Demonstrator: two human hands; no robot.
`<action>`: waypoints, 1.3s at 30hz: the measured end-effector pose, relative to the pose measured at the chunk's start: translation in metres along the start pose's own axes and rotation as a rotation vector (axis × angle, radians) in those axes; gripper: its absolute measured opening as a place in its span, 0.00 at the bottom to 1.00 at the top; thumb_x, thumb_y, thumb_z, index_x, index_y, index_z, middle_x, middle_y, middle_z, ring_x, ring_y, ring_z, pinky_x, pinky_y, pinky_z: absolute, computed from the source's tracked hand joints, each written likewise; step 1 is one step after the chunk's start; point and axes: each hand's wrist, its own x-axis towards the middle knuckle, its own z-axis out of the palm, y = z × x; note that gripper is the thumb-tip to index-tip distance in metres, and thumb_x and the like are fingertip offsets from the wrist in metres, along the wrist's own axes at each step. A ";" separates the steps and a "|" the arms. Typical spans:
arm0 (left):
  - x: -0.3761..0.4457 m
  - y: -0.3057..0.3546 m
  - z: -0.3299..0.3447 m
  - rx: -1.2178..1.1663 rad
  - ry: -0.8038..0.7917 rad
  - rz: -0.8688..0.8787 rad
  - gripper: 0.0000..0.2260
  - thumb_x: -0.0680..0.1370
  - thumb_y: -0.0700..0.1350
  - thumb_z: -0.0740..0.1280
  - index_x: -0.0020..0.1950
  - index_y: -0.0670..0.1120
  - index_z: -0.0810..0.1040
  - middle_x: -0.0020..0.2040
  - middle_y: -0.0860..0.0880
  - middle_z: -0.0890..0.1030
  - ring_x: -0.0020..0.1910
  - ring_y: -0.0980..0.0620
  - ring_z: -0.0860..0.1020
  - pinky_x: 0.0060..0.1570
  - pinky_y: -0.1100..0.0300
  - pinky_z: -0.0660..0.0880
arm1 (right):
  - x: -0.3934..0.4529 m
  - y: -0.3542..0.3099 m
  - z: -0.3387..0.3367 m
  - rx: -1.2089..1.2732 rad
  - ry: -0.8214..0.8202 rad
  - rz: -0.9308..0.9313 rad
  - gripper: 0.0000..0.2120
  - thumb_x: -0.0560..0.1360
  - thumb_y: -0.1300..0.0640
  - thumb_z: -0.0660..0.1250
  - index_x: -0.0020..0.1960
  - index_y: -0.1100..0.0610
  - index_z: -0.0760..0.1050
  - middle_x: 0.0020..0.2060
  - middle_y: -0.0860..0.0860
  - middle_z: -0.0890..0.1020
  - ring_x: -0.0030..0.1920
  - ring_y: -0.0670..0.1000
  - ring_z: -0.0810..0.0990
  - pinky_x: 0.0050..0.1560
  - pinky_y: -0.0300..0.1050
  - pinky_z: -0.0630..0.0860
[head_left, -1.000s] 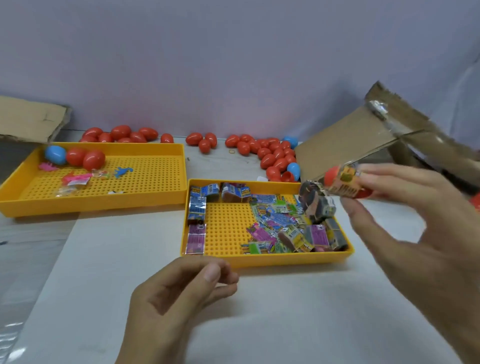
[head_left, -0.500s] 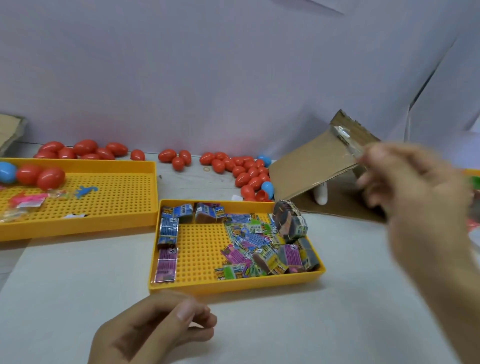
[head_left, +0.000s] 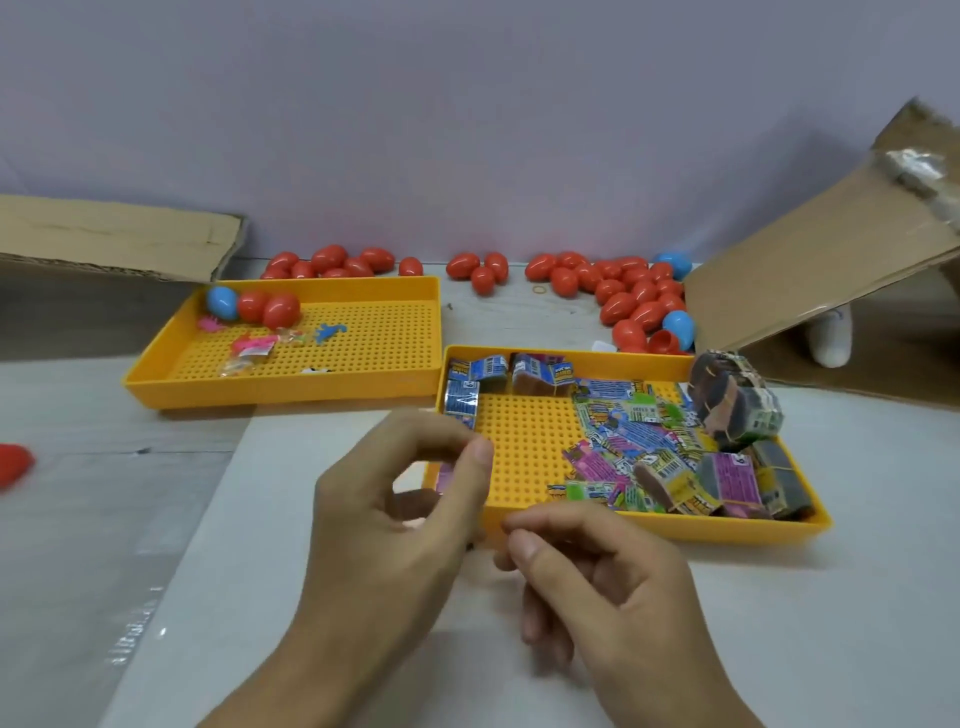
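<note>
Head view: the left hand (head_left: 395, 519) and right hand (head_left: 597, 566) meet at 6 o'clock, just in front of the near edge of the leaflet tray (head_left: 675, 527). On both hands the fingers are curled, thumb to forefinger; I cannot tell whether they pinch anything. Folded leaflets (head_left: 623, 447) crowd the tray's 3 o'clock side. The white bench (head_left: 831, 623) offers room at 4 o'clock. A second tray (head_left: 291, 387) sits at 10 o'clock, and red eggs (head_left: 639, 301) line the far edge at 12.

The left hand (head_left: 405, 519) and right hand (head_left: 613, 587) hover close together, fingers curled.
</note>
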 end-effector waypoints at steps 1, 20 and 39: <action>0.016 0.002 0.001 0.049 -0.016 0.031 0.03 0.76 0.45 0.71 0.42 0.49 0.81 0.40 0.52 0.81 0.39 0.51 0.81 0.33 0.55 0.80 | 0.001 -0.001 0.001 -0.006 -0.019 0.008 0.04 0.69 0.58 0.71 0.42 0.51 0.83 0.35 0.57 0.85 0.24 0.49 0.77 0.25 0.34 0.70; 0.208 -0.064 0.091 0.403 -0.303 -0.020 0.10 0.79 0.42 0.69 0.60 0.45 0.80 0.49 0.43 0.85 0.48 0.45 0.84 0.53 0.52 0.81 | 0.007 -0.001 -0.004 0.005 -0.068 0.110 0.05 0.66 0.49 0.69 0.41 0.44 0.83 0.31 0.54 0.83 0.27 0.46 0.74 0.31 0.48 0.73; -0.036 0.003 0.006 -0.369 -0.226 -0.068 0.15 0.67 0.43 0.74 0.53 0.54 0.86 0.46 0.48 0.85 0.40 0.51 0.83 0.43 0.62 0.80 | -0.010 -0.013 -0.024 0.224 -0.100 0.153 0.27 0.70 0.34 0.61 0.39 0.57 0.82 0.28 0.57 0.79 0.22 0.51 0.72 0.21 0.34 0.63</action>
